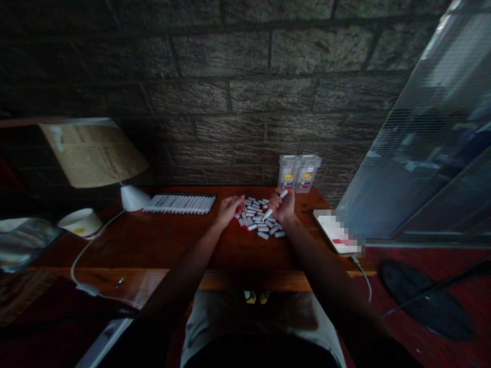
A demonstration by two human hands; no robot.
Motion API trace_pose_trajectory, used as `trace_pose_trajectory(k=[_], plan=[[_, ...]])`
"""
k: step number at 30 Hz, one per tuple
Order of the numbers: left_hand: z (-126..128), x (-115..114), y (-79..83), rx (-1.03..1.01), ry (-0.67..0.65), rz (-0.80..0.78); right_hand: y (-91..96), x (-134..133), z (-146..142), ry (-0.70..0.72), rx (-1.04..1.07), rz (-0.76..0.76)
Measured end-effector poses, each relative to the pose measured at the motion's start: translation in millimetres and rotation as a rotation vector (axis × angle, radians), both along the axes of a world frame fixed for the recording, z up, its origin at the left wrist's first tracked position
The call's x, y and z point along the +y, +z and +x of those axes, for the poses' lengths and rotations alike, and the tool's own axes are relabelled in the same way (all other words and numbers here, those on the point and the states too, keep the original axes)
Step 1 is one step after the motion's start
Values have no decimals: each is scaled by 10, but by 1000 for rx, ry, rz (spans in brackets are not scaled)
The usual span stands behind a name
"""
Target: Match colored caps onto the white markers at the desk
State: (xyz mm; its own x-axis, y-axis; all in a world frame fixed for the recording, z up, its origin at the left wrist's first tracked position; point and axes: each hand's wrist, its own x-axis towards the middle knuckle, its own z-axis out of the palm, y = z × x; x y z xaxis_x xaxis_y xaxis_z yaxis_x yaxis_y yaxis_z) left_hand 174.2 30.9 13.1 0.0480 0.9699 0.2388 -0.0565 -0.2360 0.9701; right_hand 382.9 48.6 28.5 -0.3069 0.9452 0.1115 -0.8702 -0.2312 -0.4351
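Observation:
My right hand [284, 205] is closed around a white marker [273, 206], which slants from upper right to lower left over a pile of short marker caps [251, 220]. The caps are white with coloured ends, and several lie loose on the wooden table. My left hand [230, 208] rests at the left edge of the pile, its fingers loosely curved and thumb apart; I see nothing held in it. Red marks show on this hand. Left of it, a row of white markers [180, 203] lies side by side on the table.
Two clear plastic cases [299, 173] stand against the brick wall. A lamp [132, 198] and a paper cup [80, 223] are on the left, with a cord over the table's front edge. A white device [335, 232] with a cable lies at the right edge.

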Motion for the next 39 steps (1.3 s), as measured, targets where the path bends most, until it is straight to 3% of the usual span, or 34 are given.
trace_pose_trajectory(k=[9,15,31,39], plan=[[5,-32,30,16,-26,-7,6,-43,-50,21,55,31],[26,-52,28,42,-142,-57,76,-116,-79,69,78,80],[51,-75,-7,-57,-384,-191,166,-178,-167,96,13,31],[39,-66,-16,-70,-431,-216,191,-246,-189,224,-16,102]])
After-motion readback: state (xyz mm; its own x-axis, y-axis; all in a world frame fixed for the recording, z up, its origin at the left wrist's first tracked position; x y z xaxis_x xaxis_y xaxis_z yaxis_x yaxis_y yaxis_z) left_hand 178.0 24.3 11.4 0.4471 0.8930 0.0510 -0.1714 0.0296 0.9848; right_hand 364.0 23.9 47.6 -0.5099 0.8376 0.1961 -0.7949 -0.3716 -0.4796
